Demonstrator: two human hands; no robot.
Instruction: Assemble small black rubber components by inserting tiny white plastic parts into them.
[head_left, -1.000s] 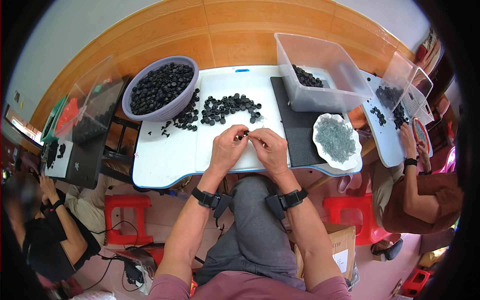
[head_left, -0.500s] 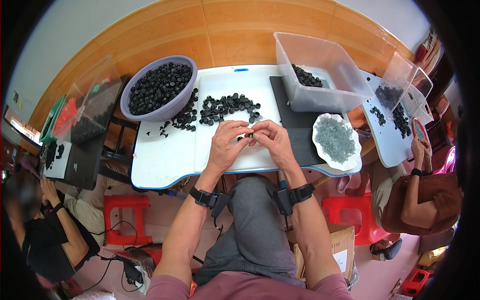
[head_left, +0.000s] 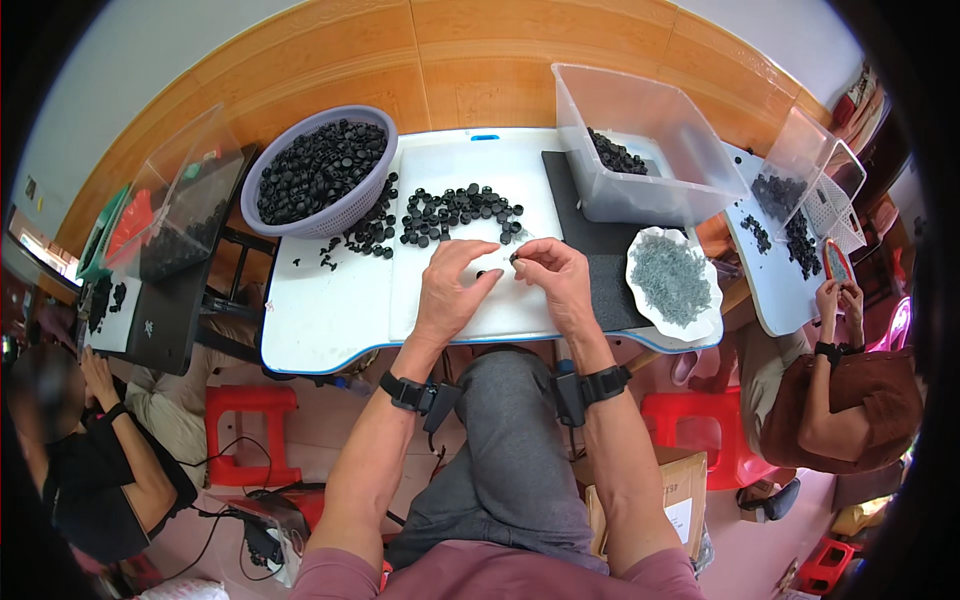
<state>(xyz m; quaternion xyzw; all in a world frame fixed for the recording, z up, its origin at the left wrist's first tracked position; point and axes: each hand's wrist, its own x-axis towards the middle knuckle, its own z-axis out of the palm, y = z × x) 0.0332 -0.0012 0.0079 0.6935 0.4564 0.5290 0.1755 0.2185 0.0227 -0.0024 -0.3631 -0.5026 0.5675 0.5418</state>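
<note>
Over the front middle of the white table (head_left: 320, 330), my right hand (head_left: 560, 280) pinches a small black cap (head_left: 515, 257) between thumb and fingertips. My left hand (head_left: 445, 290) is open beside it, thumb and index finger apart with nothing between them. Between the two hands another black piece (head_left: 481, 273) shows near the left thumb, apparently on the white board. A loose pile of black caps (head_left: 460, 207) lies just beyond my fingers. To the right of my right hand stands a white scalloped dish (head_left: 712, 318) of small translucent greyish pieces (head_left: 668, 280).
A purple basket (head_left: 330, 225) heaped with black caps stands at the far left, with more caps spilled beside it. A clear plastic bin (head_left: 650, 205) holding black parts rests partly on a dark mat (head_left: 585, 225). Co-workers sit at tables on both sides.
My hands have drawn apart. The left fingers have come away and opened, while the right hand keeps the small cap and has shifted slightly right.
</note>
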